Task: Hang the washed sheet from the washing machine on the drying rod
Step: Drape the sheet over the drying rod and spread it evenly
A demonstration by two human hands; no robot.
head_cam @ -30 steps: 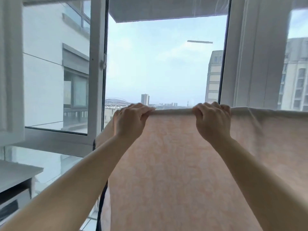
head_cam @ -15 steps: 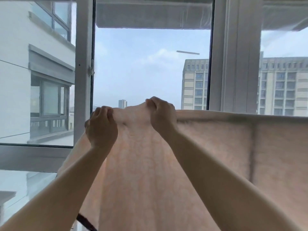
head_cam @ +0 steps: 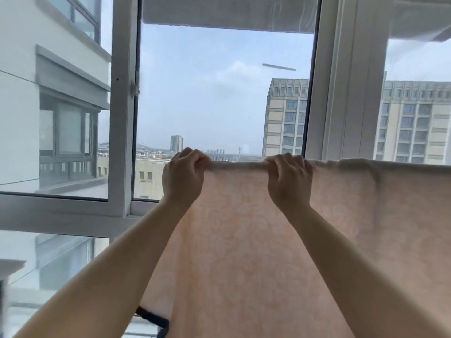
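Window: a large white-framed window [head_cam: 122, 118] spans the view from 9 to 3 o'clock, behind everything else, with sky and buildings beyond the glass.
Sheet: a pale peach patterned cloth sheet [head_cam: 244, 240] fills the view from 3 to 6 o'clock. Its top edge is folded over in a straight, level line from the centre out to 3 o'clock, and the cloth hangs down from it. Whatever carries the fold is hidden by the cloth.
Tower block: a beige many-windowed tower block [head_cam: 285, 118] stands outside at 2 o'clock.
Left hand: the left hand [head_cam: 183, 176] is just toward 9 o'clock of centre, at the sheet's top corner, its back to the camera.
Left fingers: the fingers [head_cam: 195, 156] are curled together, pinching the top edge.
Right hand: the right hand [head_cam: 289, 181] is just toward 3 o'clock of centre, near the left hand but apart from it.
Right fingers: the fingers [head_cam: 285, 162] are curled over the fold, gripping it.
Black piece: a dark, strap-like thing [head_cam: 152, 318] shows at 6 o'clock under the sheet's lower edge, too blurred to identify.
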